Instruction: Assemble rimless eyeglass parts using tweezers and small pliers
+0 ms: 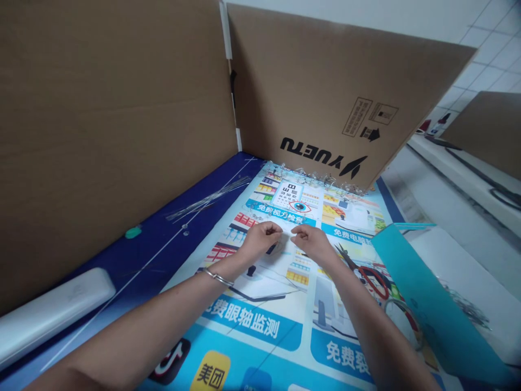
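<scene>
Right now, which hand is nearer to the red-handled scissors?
Right. The right hand is to the left of the scissors, a little farther forward; the left hand is farther off, on the right hand's far side.

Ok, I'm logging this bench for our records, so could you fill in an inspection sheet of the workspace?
Surface: printed sheet, lettered.
Job's things: clear bits along the cardboard's foot; thin strands left.
Clutter: scissors, teal box with wires, white object, green blob.
Grippers: left hand and right hand close together, fingers curled; anything held is too small to tell.
Cables: dark cable, far right.
Surroundings: cardboard left and behind; tiled wall upper right.
</scene>
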Available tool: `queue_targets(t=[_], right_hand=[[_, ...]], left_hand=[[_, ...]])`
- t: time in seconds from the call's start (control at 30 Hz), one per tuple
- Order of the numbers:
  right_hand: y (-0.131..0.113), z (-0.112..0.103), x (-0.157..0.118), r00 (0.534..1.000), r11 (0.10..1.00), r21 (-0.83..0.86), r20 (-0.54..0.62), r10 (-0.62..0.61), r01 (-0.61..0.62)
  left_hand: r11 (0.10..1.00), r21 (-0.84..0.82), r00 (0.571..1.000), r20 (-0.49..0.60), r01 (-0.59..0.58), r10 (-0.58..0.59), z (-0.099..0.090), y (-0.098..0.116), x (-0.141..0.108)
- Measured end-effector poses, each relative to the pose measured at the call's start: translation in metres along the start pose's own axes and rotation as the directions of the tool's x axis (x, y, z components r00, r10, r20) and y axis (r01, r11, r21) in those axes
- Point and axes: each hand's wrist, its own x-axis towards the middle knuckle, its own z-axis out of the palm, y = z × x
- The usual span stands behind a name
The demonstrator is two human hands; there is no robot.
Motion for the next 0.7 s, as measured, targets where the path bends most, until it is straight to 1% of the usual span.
queue_targets(t=[0.07, 0.1, 0.13, 0.17, 0.2, 0.23, 0.27, 0.3, 0.37, 0.4, 0.43, 0.47, 0.6, 0.7], right_hand=[[-0.012, -0.011, -0.01, 0.999, 0.992, -0.12, 0.039, -0.024, 0.029], [-0.019, -0.013, -0.018, 0.997, 0.977, -0.208, 0.067, -0.042, 0.055], [-0.027, -0.013, -0.026, 0.981, 0.883, -0.442, 0.172, -0.092, 0.16], [-0.036, -0.01, -0.035, 0.95, 0.745, -0.609, 0.293, -0.106, 0.271], [-0.044, -0.006, -0.045, 0.91, 0.619, -0.69, 0.402, -0.102, 0.374], [-0.053, 0.001, -0.054, 0.867, 0.522, -0.719, 0.49, -0.088, 0.459], [-0.061, 0.008, -0.063, 0.826, 0.453, -0.72, 0.56, -0.069, 0.526], [-0.068, 0.016, -0.07, 0.787, 0.407, -0.705, 0.614, -0.06, 0.581], [-0.078, 0.028, -0.08, 0.736, 0.372, -0.68, 0.677, -0.01, 0.631], [-0.081, 0.032, -0.082, 0.723, 0.361, -0.677, 0.691, 0.014, 0.641], [-0.082, 0.033, -0.083, 0.719, 0.359, -0.674, 0.695, 0.013, 0.645], [-0.082, 0.033, -0.082, 0.724, 0.356, -0.678, 0.69, 0.006, 0.643], [-0.074, 0.024, -0.074, 0.781, 0.33, -0.733, 0.624, -0.022, 0.595], [-0.068, 0.023, -0.068, 0.786, 0.318, -0.749, 0.618, 0.015, 0.582]], left_hand=[[0.997, 0.072, 0.999, -0.02, -0.036, 0.038, -0.001, 0.0, 0.001], [0.993, 0.108, 0.998, -0.022, -0.055, 0.058, -0.002, 0.0, 0.001], [0.986, 0.147, 0.997, -0.02, -0.075, 0.078, -0.003, 0.001, 0.0], [0.978, 0.189, 0.995, -0.014, -0.093, 0.097, -0.003, 0.002, 0.0], [0.966, 0.234, 0.994, -0.006, -0.108, 0.113, -0.004, 0.004, 0.0], [0.953, 0.278, 0.992, 0.002, -0.122, 0.126, -0.004, 0.005, 0.0], [0.938, 0.319, 0.99, 0.009, -0.135, 0.139, -0.005, 0.005, 0.0], [0.924, 0.353, 0.988, 0.016, -0.149, 0.153, -0.005, 0.006, -0.001], [0.896, 0.404, 0.982, 0.033, -0.183, 0.186, -0.004, 0.007, -0.001], [0.884, 0.422, 0.979, 0.041, -0.2, 0.201, -0.004, 0.007, -0.002], [0.873, 0.437, 0.975, 0.049, -0.215, 0.216, -0.004, 0.007, -0.002], [0.863, 0.452, 0.972, 0.055, -0.227, 0.228, -0.004, 0.007, -0.002], [0.813, 0.511, 0.959, 0.093, -0.277, 0.268, -0.004, 0.007, -0.004], [0.774, 0.549, 0.947, 0.127, -0.316, 0.296, -0.005, 0.01, -0.007]])
